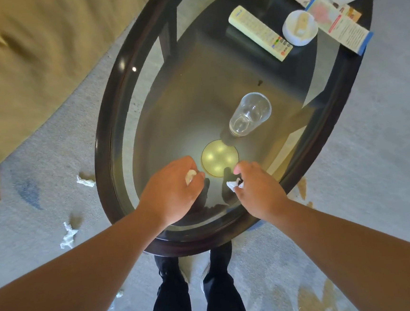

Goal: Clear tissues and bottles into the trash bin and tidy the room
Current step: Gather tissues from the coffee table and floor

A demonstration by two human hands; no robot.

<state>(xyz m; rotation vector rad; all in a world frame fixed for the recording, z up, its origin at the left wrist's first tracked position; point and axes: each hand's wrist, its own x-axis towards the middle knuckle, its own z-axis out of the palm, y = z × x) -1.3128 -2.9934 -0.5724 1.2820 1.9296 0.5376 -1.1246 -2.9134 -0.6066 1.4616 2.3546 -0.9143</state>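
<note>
- Over the near end of the glass table (103, 139): left hand (174, 185) curled round a tissue ball (190, 176), white showing between thumb and fingers.
- Right side?
- Right hand (256, 188) pinches a tissue scrap (232, 184) with thumb and fingertips, index finger stretched forward. Can't tell if the scrap touches the glass.
- More tissue?
- One floor tissue (85, 181) on the carpet (27, 171) just left of the table rim, a second floor tissue (68, 235) nearer the person's feet.
- Any readable text?
- None. Remote (260, 32) at the far end has a blue mark at its top, blurred. Leaflets (335, 17) beside a white dish (300, 27) carry print and pictures, too small to read. Clear tumbler (250, 114) stands upright mid-table.
</note>
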